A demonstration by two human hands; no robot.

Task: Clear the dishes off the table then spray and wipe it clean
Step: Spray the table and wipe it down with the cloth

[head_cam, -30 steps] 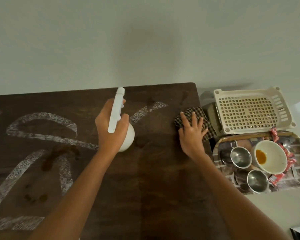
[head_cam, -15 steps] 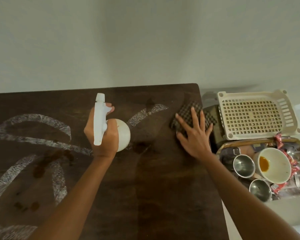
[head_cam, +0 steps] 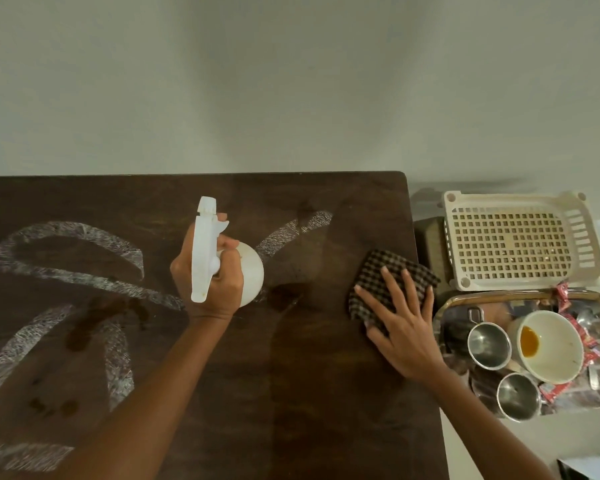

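My left hand (head_cam: pixel 210 285) grips a white spray bottle (head_cam: pixel 205 251) above the middle of the dark wooden table (head_cam: pixel 291 393), nozzle pointing away from me. My right hand (head_cam: pixel 400 327) presses flat, fingers spread, on a brown checked cloth (head_cam: pixel 383 271) near the table's right edge. Brown stains (head_cam: pixel 87 323) and white chalky streaks (head_cam: pixel 66 275) mark the left half of the tabletop. A dark wet patch (head_cam: pixel 284 292) lies just right of the bottle.
Right of the table, a tray (head_cam: pixel 454 301) holds two steel cups (head_cam: pixel 489 346), a white bowl (head_cam: pixel 551 348) with orange residue and red sachets. A cream plastic basket (head_cam: pixel 513 237) sits behind it. A pale wall runs behind the table.
The spray bottle has swung left, then back a little to the right over the table. My right hand has slid the cloth toward me and now lies flat on it.
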